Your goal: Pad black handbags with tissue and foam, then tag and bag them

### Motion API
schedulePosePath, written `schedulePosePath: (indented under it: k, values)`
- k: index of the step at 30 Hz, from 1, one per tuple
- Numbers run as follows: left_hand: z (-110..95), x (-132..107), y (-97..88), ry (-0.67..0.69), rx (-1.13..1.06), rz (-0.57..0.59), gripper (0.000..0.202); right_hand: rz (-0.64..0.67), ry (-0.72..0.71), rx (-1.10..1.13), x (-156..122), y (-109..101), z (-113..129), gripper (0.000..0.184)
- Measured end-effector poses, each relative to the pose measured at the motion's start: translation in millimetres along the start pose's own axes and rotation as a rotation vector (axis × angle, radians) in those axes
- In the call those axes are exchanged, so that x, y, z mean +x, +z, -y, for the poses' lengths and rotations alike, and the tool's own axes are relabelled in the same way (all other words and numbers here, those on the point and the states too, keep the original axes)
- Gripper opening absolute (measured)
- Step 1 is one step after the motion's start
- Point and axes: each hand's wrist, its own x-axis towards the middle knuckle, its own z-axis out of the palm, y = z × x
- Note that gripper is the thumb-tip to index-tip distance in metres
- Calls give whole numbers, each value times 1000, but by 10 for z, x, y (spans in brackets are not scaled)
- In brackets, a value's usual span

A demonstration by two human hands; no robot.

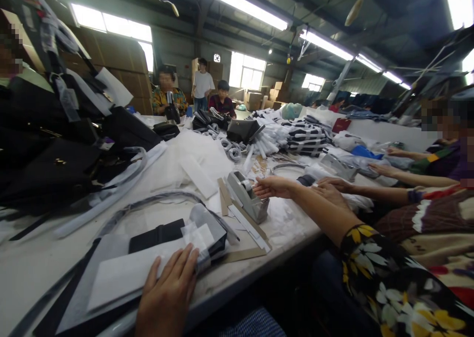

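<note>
My left hand point(168, 287) lies with fingers stretched out on a folded white sheet point(126, 278), pressing it onto a black bag point(157, 236) partly wrapped in translucent film. Near the fingertips, white tissue point(198, 236) covers one end of the bag. A dark wrapped strap point(148, 199) curves behind it. From a floral sleeve, my right hand point(274, 187) reaches to a grey tape dispenser point(246, 196). Its fingers are extended beside the dispenser's roll; no tape is visible between them. Card strips point(248, 228) lie under and beside the dispenser.
Black bags point(48, 174) are heaped at the left. Wrapped straps and rolls point(266, 134) pile up mid-table, near a dark bag point(242, 130). Co-workers' arms point(385, 196) extend over the table at the right. Several people sit or stand beyond it. The table's front edge point(292, 243) runs diagonally.
</note>
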Motion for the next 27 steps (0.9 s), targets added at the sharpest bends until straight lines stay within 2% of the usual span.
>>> schedulePosePath:
  k: [5, 10, 14, 18, 21, 23, 25, 27]
  values:
    - [-4, -27, 8, -10, -31, 9, 42, -131, -166, 104, -527, 12, -134, 33]
    - [-23, -17, -23, -18, -36, 30, 41, -213, -165, 108, -908, 85, -499, 37]
    - [-39, 8, -66, -27, -44, 42, 41, -299, -187, 57, -844, 123, -855, 45]
    - [-30, -1, -75, -28, -53, 62, 43, -376, -322, -177, -579, 88, -1115, 46]
    - [-22, -22, -47, -28, -65, 64, 43, -416, -388, -302, -467, 4, -1213, 40]
    - [-24, -37, -22, -27, -80, 60, 44, -455, -430, -385, -501, -58, -1233, 30]
    - [-32, -51, -4, -42, -102, 66, 46, -455, -566, -575, -611, -89, -1207, 21]
    - [-41, -61, -1, -68, -120, 81, 47, -374, -769, -836, -747, -52, -1118, 18]
